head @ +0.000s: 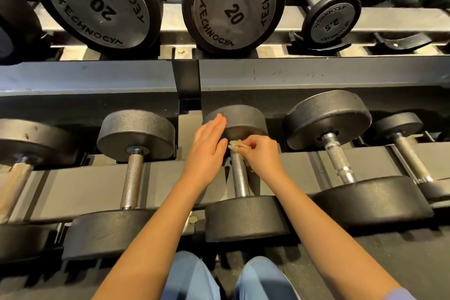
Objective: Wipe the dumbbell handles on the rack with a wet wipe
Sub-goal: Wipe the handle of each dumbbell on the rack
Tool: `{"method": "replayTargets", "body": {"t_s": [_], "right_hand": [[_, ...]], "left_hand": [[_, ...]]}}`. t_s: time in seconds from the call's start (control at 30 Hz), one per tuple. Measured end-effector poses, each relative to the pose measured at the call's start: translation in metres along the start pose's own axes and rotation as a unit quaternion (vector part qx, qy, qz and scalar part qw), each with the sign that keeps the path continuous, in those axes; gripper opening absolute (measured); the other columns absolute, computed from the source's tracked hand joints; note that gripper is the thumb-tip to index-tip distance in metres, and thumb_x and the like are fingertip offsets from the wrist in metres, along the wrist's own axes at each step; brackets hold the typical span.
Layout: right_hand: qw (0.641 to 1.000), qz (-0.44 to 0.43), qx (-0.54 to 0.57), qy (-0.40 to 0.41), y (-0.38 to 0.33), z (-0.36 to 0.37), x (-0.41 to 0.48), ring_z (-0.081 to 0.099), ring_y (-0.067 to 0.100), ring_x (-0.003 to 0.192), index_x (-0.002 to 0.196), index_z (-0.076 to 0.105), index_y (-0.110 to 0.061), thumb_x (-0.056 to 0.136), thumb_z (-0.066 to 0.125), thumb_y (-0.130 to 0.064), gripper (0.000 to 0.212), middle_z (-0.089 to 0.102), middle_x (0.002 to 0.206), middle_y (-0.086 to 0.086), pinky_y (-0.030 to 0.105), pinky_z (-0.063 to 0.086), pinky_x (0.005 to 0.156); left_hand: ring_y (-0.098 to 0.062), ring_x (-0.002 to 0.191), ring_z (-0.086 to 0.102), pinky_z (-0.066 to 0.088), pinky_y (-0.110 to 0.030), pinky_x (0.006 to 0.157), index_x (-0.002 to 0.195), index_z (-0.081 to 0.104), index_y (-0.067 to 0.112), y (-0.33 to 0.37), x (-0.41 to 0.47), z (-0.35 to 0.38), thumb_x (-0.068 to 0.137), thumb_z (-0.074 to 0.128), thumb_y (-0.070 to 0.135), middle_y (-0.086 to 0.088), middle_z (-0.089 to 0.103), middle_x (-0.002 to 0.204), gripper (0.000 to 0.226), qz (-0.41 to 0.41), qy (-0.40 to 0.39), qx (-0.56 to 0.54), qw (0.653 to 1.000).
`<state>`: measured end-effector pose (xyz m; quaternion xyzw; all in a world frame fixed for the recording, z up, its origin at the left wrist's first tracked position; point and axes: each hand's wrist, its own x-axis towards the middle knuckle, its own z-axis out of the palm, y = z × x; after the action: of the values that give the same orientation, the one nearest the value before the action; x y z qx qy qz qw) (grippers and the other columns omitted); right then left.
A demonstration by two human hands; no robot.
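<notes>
**Wipe at far end of centre handle, lower tier**

Right hand (261,154) pinches a crumpled wet wipe (234,145) btwn thumb & curled fingers. It presses the wipe vs the far end of the handle (239,178) of the centre dumbbell (246,218), right where the bar meets the far head (243,119). Wipe is off-white, bunched small, partly hidden under the fingers.

Left hand (209,145) is flat, fingers straight & together, holding nothing. Its fingertips lie on the left side of that far head, w/ the palm edge just beside the wipe.

Below the wipe the handle is bare knurled metal down to the near head. The dumbbell sits across the lower tier of the rack (92,187) w/ a neighbour each side: left dumbbell (132,175) & right dumbbell (339,161), both handles uncovered.

Upper tier holds a big dumbbell marked 20 (97,0), a second 20 (233,5) beside it, & a small one marked 2.5 (332,19) further right.

Both forearms are bare. At the bottom edge, knees (192,277) in blue fabric, close to the rack.
</notes>
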<state>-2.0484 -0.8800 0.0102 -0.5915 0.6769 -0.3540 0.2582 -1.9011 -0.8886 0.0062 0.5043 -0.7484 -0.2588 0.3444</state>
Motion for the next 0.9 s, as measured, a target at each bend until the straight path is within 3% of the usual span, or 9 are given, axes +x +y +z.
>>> {"method": "replayTargets", "body": {"t_s": [0.1,0.27,0.37,0.5,0.63,0.7,0.77,0.83,0.9], "right_hand": [[0.998,0.008,-0.030,-0.057,0.003,-0.006,-0.014,0.046,0.000,0.060,0.061,0.058,-0.020,0.080,0.074,-0.016,0.025,0.051,0.061,-0.010,0.017,0.035,0.056],[0.979,0.069,-0.066,-0.181,0.016,-0.016,-0.030,0.050,0.002,0.061,0.067,0.066,-0.014,0.074,0.079,-0.011,0.015,0.061,0.073,-0.001,0.013,0.038,0.056],[0.989,0.068,-0.033,-0.124,0.008,-0.013,-0.019,0.052,-0.001,0.054,0.066,0.064,-0.008,0.076,0.077,-0.008,0.016,0.058,0.066,-0.002,0.008,0.037,0.048],[0.998,0.058,-0.001,-0.038,0.000,-0.006,-0.012,0.054,0.006,0.066,0.077,0.070,0.000,0.078,0.076,-0.013,0.014,0.061,0.071,0.000,0.009,0.039,0.052],[0.988,0.068,0.002,-0.136,0.007,-0.015,-0.027,0.055,0.000,0.060,0.075,0.069,0.001,0.077,0.076,-0.008,0.011,0.059,0.059,-0.010,0.017,0.047,0.063],[0.981,0.071,-0.047,-0.177,0.010,-0.019,-0.032,0.053,0.005,0.062,0.069,0.069,-0.012,0.076,0.078,-0.014,0.011,0.060,0.065,-0.003,0.023,0.047,0.067],[0.989,0.063,-0.003,-0.132,0.011,-0.020,-0.033,0.053,0.009,0.059,0.063,0.067,-0.018,0.076,0.078,-0.018,0.017,0.061,0.062,0.001,0.029,0.047,0.065],[0.991,0.066,0.097,-0.070,0.009,-0.020,-0.032,0.056,0.013,0.057,0.068,0.068,-0.017,0.078,0.076,-0.016,0.013,0.063,0.061,0.007,0.036,0.052,0.066],[0.983,0.074,0.153,-0.070,0.003,-0.019,-0.030,0.057,0.012,0.053,0.076,0.069,-0.014,0.082,0.072,-0.012,0.007,0.065,0.062,0.008,0.035,0.053,0.065]], "left_hand": [[-0.007,0.143,0.014,0.017,-0.033,0.118,0.151,0.020,0.026,-0.002,-0.001,0.001,0.102,0.038,0.021,0.009,0.020,0.157,0.052,-0.007,-0.004,-0.002,1.000],[-0.008,0.143,0.013,0.018,-0.036,0.119,0.151,0.019,0.025,-0.004,-0.001,0.003,0.101,0.039,0.020,0.008,0.019,0.157,0.054,-0.001,0.002,-0.008,1.000],[-0.006,0.143,0.011,0.016,-0.033,0.118,0.151,0.018,0.026,-0.003,-0.001,0.003,0.101,0.038,0.021,0.009,0.017,0.157,0.054,-0.006,-0.003,-0.007,1.000],[-0.007,0.144,0.009,0.013,-0.031,0.118,0.151,0.016,0.027,0.000,-0.002,0.001,0.102,0.038,0.021,0.010,0.015,0.158,0.055,-0.010,-0.015,-0.007,1.000],[-0.006,0.144,0.009,0.011,-0.027,0.115,0.151,0.018,0.025,0.000,-0.006,-0.001,0.101,0.041,0.022,0.011,0.015,0.157,0.056,-0.009,-0.024,-0.001,1.000],[-0.004,0.140,0.019,0.019,-0.023,0.114,0.147,0.031,0.022,-0.002,-0.012,-0.002,0.099,0.047,0.019,0.011,0.028,0.151,0.051,0.002,0.008,0.001,1.000],[-0.003,0.125,0.038,0.034,-0.018,0.104,0.134,0.052,0.019,-0.006,-0.022,-0.001,0.095,0.054,0.016,0.010,0.046,0.132,0.039,0.024,0.045,-0.005,0.999],[0.000,0.111,0.047,0.038,-0.015,0.095,0.125,0.059,0.019,-0.005,-0.034,0.001,0.092,0.059,0.017,0.013,0.051,0.117,0.033,0.044,0.013,-0.028,0.999],[0.003,0.107,0.050,0.038,-0.013,0.094,0.128,0.057,0.022,-0.001,-0.042,0.005,0.089,0.064,0.020,0.018,0.050,0.115,0.040,0.050,-0.044,-0.067,0.996]]}}
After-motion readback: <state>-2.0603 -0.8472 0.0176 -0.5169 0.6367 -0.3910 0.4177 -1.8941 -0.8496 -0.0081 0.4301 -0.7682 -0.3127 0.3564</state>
